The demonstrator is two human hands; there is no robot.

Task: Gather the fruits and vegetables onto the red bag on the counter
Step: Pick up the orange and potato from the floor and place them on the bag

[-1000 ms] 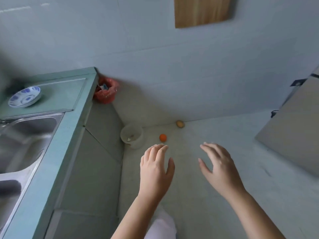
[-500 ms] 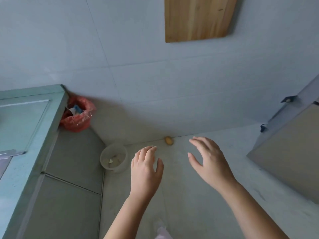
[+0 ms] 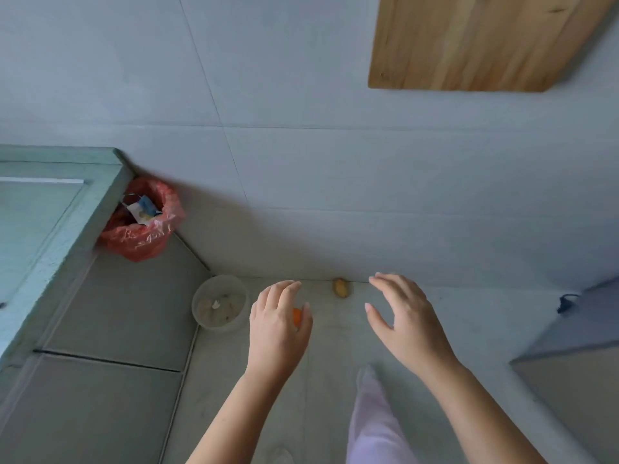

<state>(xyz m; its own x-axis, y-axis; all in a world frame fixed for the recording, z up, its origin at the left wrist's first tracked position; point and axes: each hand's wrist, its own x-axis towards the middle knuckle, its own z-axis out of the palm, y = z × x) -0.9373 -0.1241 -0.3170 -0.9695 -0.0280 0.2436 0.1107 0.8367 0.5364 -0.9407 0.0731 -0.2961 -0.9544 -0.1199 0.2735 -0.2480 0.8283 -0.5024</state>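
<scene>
Both hands stretch down over the floor, palms down, holding nothing. Left hand (image 3: 278,329), fingers loose and spread, hides part of a small orange fruit (image 3: 296,317); contact unclear. Right hand (image 3: 408,324) gapes wide near a tan potato-like vegetable (image 3: 341,288) at the wall. A clear tub (image 3: 201,316) holds pale scraps; a red plastic bag (image 3: 144,242) beside the counter (image 3: 67,216) holds paper litter.

Nothing in the room can be read from here. Over at nine o'clock, the red plastic bag (image 3: 140,236) has faint white print on its side, too smeared to make out. The blue-and-white wrapper (image 3: 143,208) in its mouth shows no legible letters.
</scene>
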